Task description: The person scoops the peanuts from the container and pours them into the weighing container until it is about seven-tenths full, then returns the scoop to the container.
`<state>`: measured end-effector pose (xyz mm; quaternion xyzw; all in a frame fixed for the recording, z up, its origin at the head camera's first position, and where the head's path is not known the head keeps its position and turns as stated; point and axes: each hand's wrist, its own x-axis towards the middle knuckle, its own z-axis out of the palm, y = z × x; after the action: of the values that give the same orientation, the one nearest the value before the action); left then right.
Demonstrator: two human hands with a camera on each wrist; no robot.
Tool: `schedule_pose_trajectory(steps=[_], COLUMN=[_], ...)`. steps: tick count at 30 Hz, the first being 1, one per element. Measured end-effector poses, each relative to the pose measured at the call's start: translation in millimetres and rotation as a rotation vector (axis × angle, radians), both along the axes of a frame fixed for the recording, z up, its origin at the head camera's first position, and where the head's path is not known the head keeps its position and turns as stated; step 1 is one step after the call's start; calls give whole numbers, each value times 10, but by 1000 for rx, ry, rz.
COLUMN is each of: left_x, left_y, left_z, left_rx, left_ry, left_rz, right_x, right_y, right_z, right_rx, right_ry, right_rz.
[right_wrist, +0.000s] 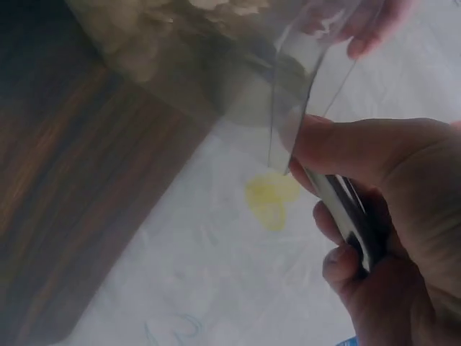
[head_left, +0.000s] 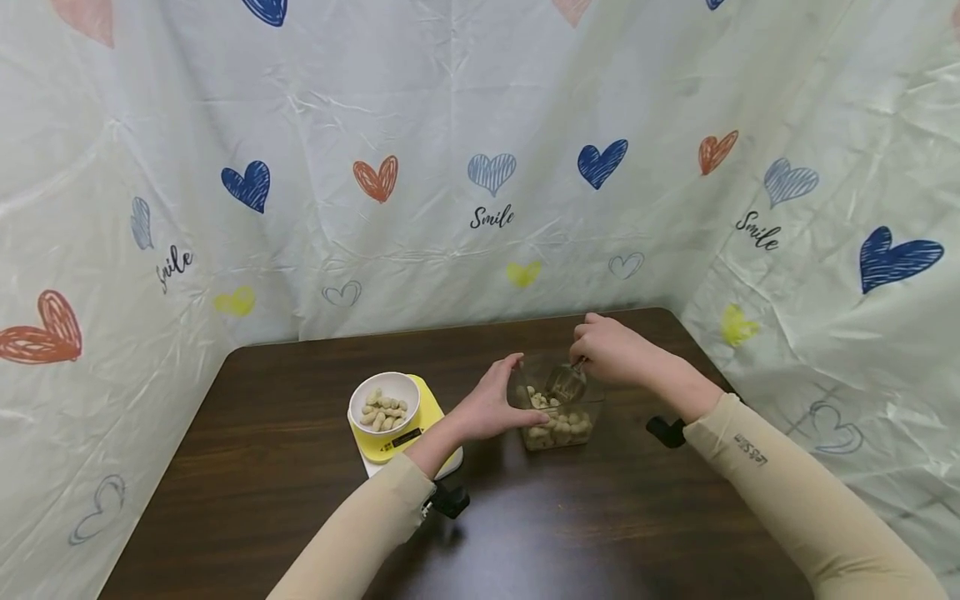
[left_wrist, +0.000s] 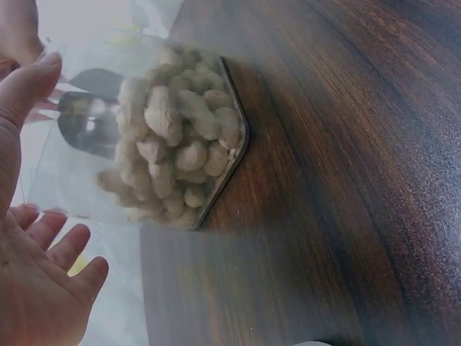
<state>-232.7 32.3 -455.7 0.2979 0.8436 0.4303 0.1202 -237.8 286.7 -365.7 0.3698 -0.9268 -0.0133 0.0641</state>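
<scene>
A clear plastic container (head_left: 592, 403) of unshelled peanuts (left_wrist: 166, 122) stands on the table. My left hand (head_left: 495, 404) steadies it by the rim, thumb on the near side and fingers spread along the left wall. Gripped in my right hand (head_left: 611, 350) is a scoop (head_left: 567, 383), its metal handle (right_wrist: 346, 213) running through the curled fingers. The scoop's head dips inside the container, close over the peanuts and tilted down. Left of my left hand, a white bowl (head_left: 410, 395) with several peanuts sits on a yellow kitchen scale (head_left: 427, 408).
Dark wooden table (head_left: 285, 475) underneath everything, its far edge running along a white curtain (head_left: 420, 275) printed with hearts. The scale lies close beside my left forearm. A black wrist camera mount (head_left: 448, 500) hangs low over the table under the left sleeve.
</scene>
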Motion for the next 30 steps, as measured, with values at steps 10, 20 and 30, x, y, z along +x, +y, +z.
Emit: schedule_pose_trajectory(steps=[10,20,30], left_x=[-14,-26,-13], left_y=[2,22,17], left_z=[4,-26,-34], left_rx=[17,20,25], left_ry=[-11,-2,-5], left_rz=[-1,2,10], right_x=[-62,-124,-205], right_y=[-62,66,121], right_z=[-83,16,-21], right_rx=[-26,-88,-123], right_ry=[-162,-385,-474], right_rz=[-19,-101,-144])
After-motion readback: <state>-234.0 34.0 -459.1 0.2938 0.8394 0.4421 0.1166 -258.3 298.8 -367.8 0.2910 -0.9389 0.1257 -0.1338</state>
